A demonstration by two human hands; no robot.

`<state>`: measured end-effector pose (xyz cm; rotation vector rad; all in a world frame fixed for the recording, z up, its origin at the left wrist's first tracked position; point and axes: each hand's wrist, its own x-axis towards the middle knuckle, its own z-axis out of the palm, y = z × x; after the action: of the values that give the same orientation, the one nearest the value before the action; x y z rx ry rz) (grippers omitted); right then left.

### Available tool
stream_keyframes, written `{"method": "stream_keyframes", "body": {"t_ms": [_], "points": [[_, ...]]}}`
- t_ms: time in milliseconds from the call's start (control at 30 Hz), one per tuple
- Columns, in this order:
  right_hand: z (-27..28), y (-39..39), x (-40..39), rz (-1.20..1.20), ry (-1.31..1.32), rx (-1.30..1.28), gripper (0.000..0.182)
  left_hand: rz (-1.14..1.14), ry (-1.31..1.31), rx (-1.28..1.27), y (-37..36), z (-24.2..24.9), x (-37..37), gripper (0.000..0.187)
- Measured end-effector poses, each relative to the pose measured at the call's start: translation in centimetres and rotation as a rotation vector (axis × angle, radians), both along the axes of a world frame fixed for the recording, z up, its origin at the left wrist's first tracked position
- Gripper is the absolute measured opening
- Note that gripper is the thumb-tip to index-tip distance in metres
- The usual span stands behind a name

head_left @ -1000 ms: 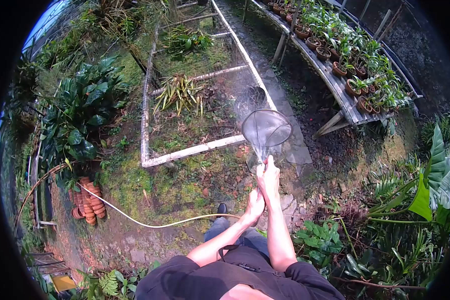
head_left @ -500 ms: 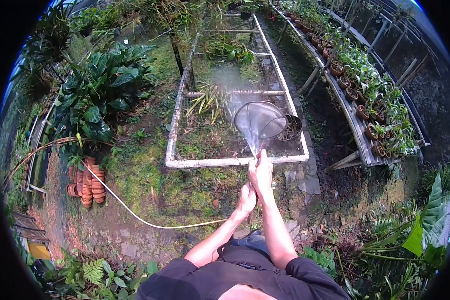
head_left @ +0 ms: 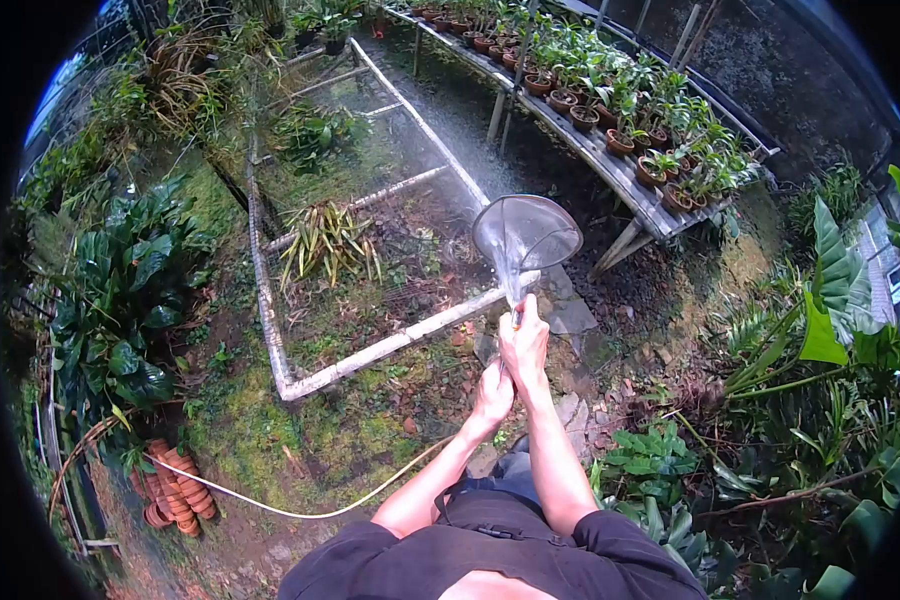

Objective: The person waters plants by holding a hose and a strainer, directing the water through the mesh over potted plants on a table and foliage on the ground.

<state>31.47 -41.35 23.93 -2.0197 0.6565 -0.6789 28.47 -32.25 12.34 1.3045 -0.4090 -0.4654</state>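
Note:
Water streams from just above my right hand (head_left: 525, 342), which is closed around the outlet end of a garden hose. A round mesh strainer (head_left: 545, 240) with a thin rim stands right in front of the jet, and spray passes through and beyond it. How the strainer is fixed or held is hidden by water and fingers. Lower down and slightly left, my left hand (head_left: 492, 397) is wrapped round the hose too. The pale yellow hose (head_left: 320, 515) curves from behind my left forearm across the ground to the left.
A white-framed mesh bench (head_left: 400, 342) lies ahead, bearing a strappy-leaved plant (head_left: 330, 240). Beyond it on the right, a wooden bench (head_left: 625, 185) holds rows of potted plants. Stacked clay pots (head_left: 178, 488) sit lower left. Big leafy plants (head_left: 120, 310) flank both sides.
My view has swung to the right, with the hose and strainer. The spray now falls over the mesh bench's right edge, toward the potted plants. Both hands keep their hold.

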Motion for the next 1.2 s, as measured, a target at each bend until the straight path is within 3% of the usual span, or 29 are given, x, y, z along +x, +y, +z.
{"method": "stream_keyframes", "body": {"t_ms": [133, 233, 267, 367, 400, 667, 867, 967, 1200], "points": [[-0.5, -5.9, -3.8, -0.161, 0.049, -0.050, 0.017, -0.182, 0.072, -0.015, -5.0, 3.2, -2.6, 0.038], [-0.9, -10.5, -6.7, -0.271, 0.062, -0.035, 0.018, -0.286, 0.039, 0.229, -8.8, 4.9, -4.0, 0.034], [-1.7, -12.4, -7.6, -0.311, 0.088, -0.077, 0.019, -0.230, -0.035, 0.143, -11.2, 1.8, -5.3, 0.033], [-1.4, -17.1, -10.4, -0.365, 0.126, -0.075, 0.019, -0.330, -0.021, 0.204, -16.1, 1.7, -7.4, 0.030], [-1.6, -18.9, -11.4, -0.393, 0.139, -0.083, 0.019, -0.292, -0.049, 0.164, -17.4, 4.2, -8.1, 0.028], [-3.3, -32.5, -18.9, -0.544, 0.170, -0.174, 0.016, -0.491, 0.017, 0.160, -31.9, 1.4, -14.6, 0.028], [-0.8, -40.6, -23.0, -0.675, 0.075, -0.030, 0.018, -0.619, -0.064, 0.157, -40.4, 3.9, -17.4, 0.029], [-0.7, -44.9, -25.7, -0.719, 0.134, -0.153, 0.018, -0.656, -0.126, 0.131, -44.6, 4.4, -18.7, 0.028], [-0.2, -52.6, -26.3, -0.800, 0.067, -0.157, 0.017, -0.745, -0.153, 0.185, -52.5, 5.0, -18.7, 0.031]]}}
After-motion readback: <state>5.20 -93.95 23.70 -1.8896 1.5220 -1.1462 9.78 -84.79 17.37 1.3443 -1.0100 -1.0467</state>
